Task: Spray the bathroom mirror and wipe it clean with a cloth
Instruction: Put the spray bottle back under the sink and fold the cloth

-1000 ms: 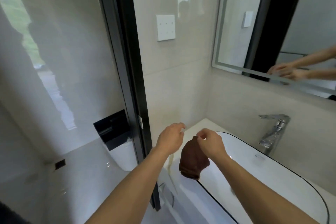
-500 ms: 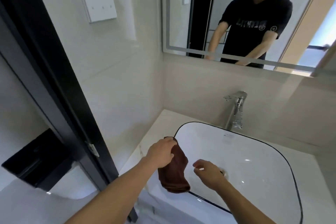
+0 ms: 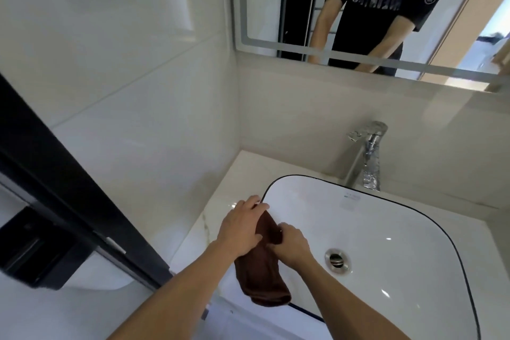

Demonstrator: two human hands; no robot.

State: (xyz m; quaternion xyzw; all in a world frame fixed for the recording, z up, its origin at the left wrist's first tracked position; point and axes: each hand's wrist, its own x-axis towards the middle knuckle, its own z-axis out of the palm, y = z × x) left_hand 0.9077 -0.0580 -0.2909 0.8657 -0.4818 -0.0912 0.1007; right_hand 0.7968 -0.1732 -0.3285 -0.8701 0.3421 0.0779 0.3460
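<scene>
A brown cloth (image 3: pixel 260 279) hangs over the front left rim of the white basin (image 3: pixel 386 229). My left hand (image 3: pixel 240 226) grips its upper part, and my right hand (image 3: pixel 292 246) holds it just to the right, fingers closed on the fabric. The mirror (image 3: pixel 265 8) is on the wall above, with a frosted border, and reflects a person in a black T-shirt. No spray bottle is in view.
A chrome tap (image 3: pixel 368 157) stands behind the basin. The drain (image 3: pixel 336 259) is in the basin's middle. A white countertop (image 3: pixel 220 201) runs to the tiled left wall. A black door frame (image 3: pixel 69 201) and a black holder (image 3: pixel 30 257) are at left.
The view has swung right and down toward the basin. My right hand, which had let go of the cloth, has come back and taken hold of it beside my left hand.
</scene>
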